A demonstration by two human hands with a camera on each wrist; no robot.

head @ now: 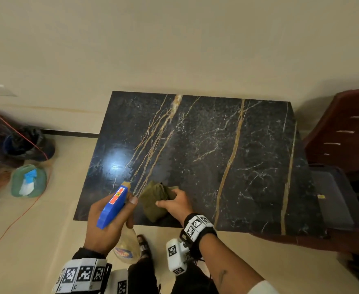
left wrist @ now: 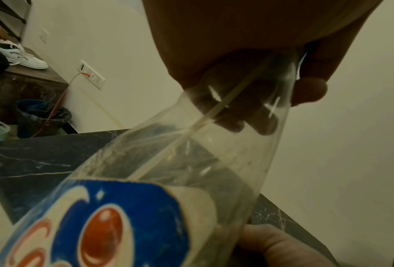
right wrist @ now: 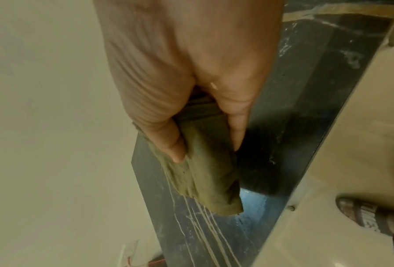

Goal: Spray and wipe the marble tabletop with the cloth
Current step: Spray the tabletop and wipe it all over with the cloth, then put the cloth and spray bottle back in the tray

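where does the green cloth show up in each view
Head: cloth low centre, on the marble tabletop near its front edge, under the right hand.
Left wrist: not in it; the spray bottle fills the picture.
Right wrist: cloth centre, held below the fingers.
Shared landmark: the gold-veined black marble.

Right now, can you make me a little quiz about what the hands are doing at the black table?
1. True or false: the left hand holds the spray bottle.
2. What is in the right hand's grip: A) a sponge, B) the green cloth, C) nothing?
3. Fill in: the cloth lies near the ____ edge of the marble tabletop, close to the person.

Key: 1 true; 2 B; 3 near (front)
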